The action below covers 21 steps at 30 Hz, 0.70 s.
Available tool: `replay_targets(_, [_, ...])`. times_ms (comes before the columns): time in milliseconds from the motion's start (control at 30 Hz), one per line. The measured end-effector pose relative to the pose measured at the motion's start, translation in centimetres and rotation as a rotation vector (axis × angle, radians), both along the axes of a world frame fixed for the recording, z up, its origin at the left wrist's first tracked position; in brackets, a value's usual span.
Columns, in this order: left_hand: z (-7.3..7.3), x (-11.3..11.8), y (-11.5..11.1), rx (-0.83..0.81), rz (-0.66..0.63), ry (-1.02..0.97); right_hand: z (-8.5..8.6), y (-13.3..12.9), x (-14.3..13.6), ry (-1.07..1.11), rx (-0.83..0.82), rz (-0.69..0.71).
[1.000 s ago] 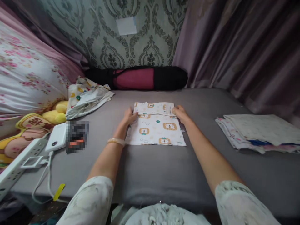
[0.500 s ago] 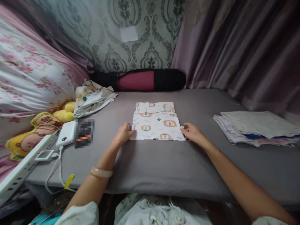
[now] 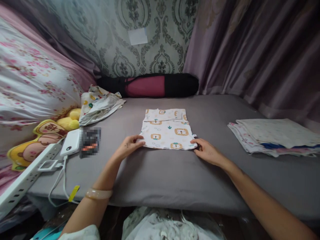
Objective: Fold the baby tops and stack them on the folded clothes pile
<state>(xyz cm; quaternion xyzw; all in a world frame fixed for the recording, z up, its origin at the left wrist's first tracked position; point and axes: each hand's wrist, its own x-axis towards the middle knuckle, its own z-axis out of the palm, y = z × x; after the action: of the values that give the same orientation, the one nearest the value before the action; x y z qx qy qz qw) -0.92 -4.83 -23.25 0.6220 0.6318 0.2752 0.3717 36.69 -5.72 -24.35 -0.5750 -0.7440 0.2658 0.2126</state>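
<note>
A: Landmark is the black-and-maroon roll bag (image 3: 145, 87); what's left of the work?
B: White power bank (image 3: 70, 142), left of and nearer than the roll bag's left end; then a rumpled printed cloth (image 3: 100, 105), close in front of that same end.
A: Left hand?
B: Left hand (image 3: 129, 145) is in front of the roll bag's left half; thumb on top, fingers nearly closed, pinching the left one of the two corners farthest from the bag; light grip, palm clear of the fabric.
A: And the piece itself?
B: Folded white lion-print cloth (image 3: 166, 135), flat on the grey sheet (image 3: 175, 180), in front of the roll bag's right half, apart from it; a folded-over band sits on the side toward the bag; looks thin, soft, light; should drape rather than hold shape, low slip, nothing to break; layers may slide apart if only the top one is caught.
A: So hold where?
B: Both corners farthest from the bag, all layers; right hand (image 3: 207, 151) has the right one, thumb and fingers nearly together; can't tell how many layers either hand has.
A: Far right?
B: Folded fabric stack (image 3: 272, 131), right of and nearer than the roll bag; neither hand touches it.
</note>
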Motion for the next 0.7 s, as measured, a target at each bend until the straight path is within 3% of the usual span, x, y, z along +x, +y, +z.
replay_targets(267, [0.6,-0.5,0.6,0.135,-0.076,0.055,1.4,2.2,-0.6,0.047,0.270,-0.161])
replay_targets(400, [1.1,0.3,2.7,0.234,0.023,0.082,1.7,4.9,-1.0,0.172,0.315,-0.237])
replay_targets(567, [1.0,1.4,6.3,0.340,0.243,0.080,1.0,8.6,-1.5,0.396,0.177,-0.279])
replay_targets(700, [-0.1,2.2,9.6,0.357,0.299,0.038,0.2,11.8,-2.1,0.321,0.192,-0.364])
